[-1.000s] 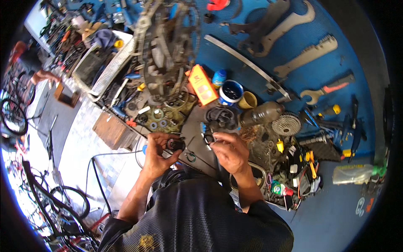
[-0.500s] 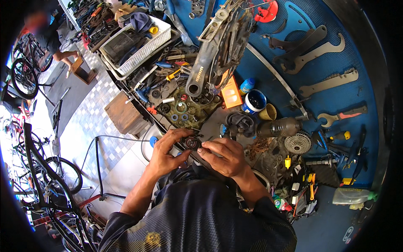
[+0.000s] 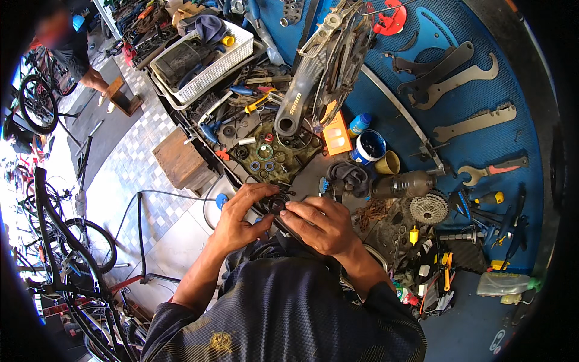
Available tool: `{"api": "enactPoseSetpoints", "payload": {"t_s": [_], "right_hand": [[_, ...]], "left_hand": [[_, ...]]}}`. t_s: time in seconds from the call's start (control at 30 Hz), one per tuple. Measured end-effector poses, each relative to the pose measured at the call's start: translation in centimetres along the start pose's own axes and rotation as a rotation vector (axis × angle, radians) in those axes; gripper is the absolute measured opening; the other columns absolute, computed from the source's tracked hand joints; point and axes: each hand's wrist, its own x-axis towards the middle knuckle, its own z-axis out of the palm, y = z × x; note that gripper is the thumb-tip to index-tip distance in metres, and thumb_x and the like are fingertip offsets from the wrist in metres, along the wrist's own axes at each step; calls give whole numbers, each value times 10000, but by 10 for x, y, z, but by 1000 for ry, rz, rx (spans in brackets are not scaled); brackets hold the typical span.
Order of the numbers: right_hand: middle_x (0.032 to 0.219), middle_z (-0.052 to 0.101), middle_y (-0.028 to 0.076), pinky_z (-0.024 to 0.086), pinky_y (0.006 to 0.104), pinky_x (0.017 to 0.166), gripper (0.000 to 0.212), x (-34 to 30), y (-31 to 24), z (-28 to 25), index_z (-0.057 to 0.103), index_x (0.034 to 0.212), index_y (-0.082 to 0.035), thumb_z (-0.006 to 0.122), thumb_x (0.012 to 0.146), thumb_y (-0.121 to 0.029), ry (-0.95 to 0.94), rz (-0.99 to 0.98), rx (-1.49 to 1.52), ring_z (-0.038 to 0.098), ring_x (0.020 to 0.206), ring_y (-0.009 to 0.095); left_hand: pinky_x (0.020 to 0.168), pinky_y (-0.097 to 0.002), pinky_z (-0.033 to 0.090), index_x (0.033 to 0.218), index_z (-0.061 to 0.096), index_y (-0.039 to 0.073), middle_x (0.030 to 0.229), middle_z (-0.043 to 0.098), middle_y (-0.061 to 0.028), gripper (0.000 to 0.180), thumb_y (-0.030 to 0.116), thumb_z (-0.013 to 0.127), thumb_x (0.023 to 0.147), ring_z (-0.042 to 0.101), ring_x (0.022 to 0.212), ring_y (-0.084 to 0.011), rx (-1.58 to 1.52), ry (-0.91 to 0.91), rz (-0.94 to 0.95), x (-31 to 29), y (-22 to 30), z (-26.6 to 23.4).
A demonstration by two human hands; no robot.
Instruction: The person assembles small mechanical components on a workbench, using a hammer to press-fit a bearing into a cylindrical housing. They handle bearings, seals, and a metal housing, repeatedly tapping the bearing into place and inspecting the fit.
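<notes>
A small round dark part with a ringed face (image 3: 277, 205) sits between my hands, just in front of my body. It looks like a greasy bicycle component, too dark to name more exactly. My left hand (image 3: 242, 216) curls round its left side, forefinger stretched over the far edge and thumb below. From the right, my right hand (image 3: 321, 225) presses its bent fingertips against the part's edge. Beyond them, a greasy cloth (image 3: 286, 161) carries several rings and bearings, among them a green ring (image 3: 264, 151). A black crank arm (image 3: 292, 110) hangs above the cloth.
An orange box (image 3: 336, 137), a blue-and-white tub of dark grease (image 3: 370, 146), a dark bottle (image 3: 404, 184) and a cassette (image 3: 429, 206) crowd the bench's right side. A white basket (image 3: 223, 65) stands far left. Wrenches (image 3: 464, 81) hang on the blue panel. Another person stands far left.
The bench has shifted slightly rightward in view. The round part has tilted a little in my hands, and my right fingers have moved slightly along its edge. Both hands keep their hold.
</notes>
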Motion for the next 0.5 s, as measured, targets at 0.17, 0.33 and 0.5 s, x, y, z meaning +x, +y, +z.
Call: {"api": "enactPoseSetpoints", "payload": {"t_s": [0.17,0.33,0.5], "right_hand": [[1122,752,16,585,324,719,221,-1,0,2,813,1072,-98,814,851,-108,-8,-3,-17,687,903,192],[1205,727,29,589,344,761,284,1,-1,1,801,1135,-111,819,864,-194,-67,33,1,688,951,207],[1198,702,38,591,345,765,343,7,-5,0,810,1171,-132,868,833,-155,-102,144,67,692,938,222]], "left_hand": [[1065,-432,535,1316,672,18,1330,716,-156,571,-40,811,764,675,1244,-351,-8,6,7,-1,1,-1],[1055,-438,538,1306,669,9,1313,719,-157,563,-48,803,762,680,1231,-355,-12,6,7,-1,2,-1],[990,-414,548,1302,669,11,1267,716,-154,555,-18,789,762,696,1147,-334,-80,-19,31,-5,-7,-2]]}}
